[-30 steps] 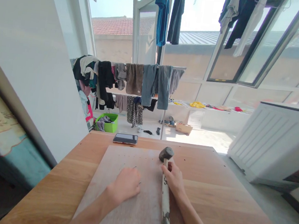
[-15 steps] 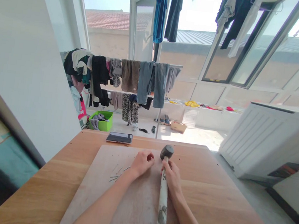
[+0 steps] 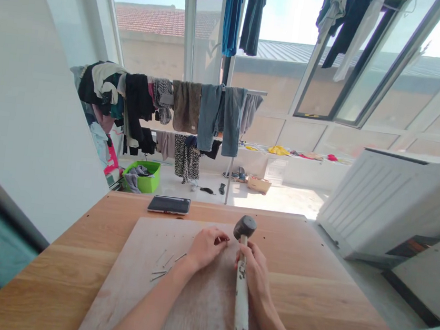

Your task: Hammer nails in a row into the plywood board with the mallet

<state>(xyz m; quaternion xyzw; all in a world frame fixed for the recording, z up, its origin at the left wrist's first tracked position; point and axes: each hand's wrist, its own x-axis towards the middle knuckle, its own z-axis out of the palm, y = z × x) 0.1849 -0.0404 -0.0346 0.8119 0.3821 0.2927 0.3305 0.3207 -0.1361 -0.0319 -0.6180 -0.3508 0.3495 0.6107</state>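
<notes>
A pale wooden board [image 3: 139, 277] lies on the wooden table [image 3: 310, 281]. My right hand [image 3: 254, 272] is wrapped around the white handle of a mallet [image 3: 242, 273], just below its dark head, which hovers near the board's far edge. My left hand [image 3: 206, 245] rests on the board beside the mallet head, its thumb and fingers pinched together on something too small to name, perhaps a nail. Several loose nails [image 3: 164, 265] lie on the board to the left of that hand.
A dark phone [image 3: 169, 205] lies at the table's far edge. Beyond the table stand a rack hung with clothes [image 3: 194, 112], a green basket [image 3: 143, 176] and a white slatted cabinet [image 3: 394, 201] at the right. A white wall [image 3: 31, 111] is on the left.
My left hand left the pile of nails and moved right and forward to beside the mallet head, fingers pinched. The right hand kept its grip on the mallet. The camera shifted slightly.
</notes>
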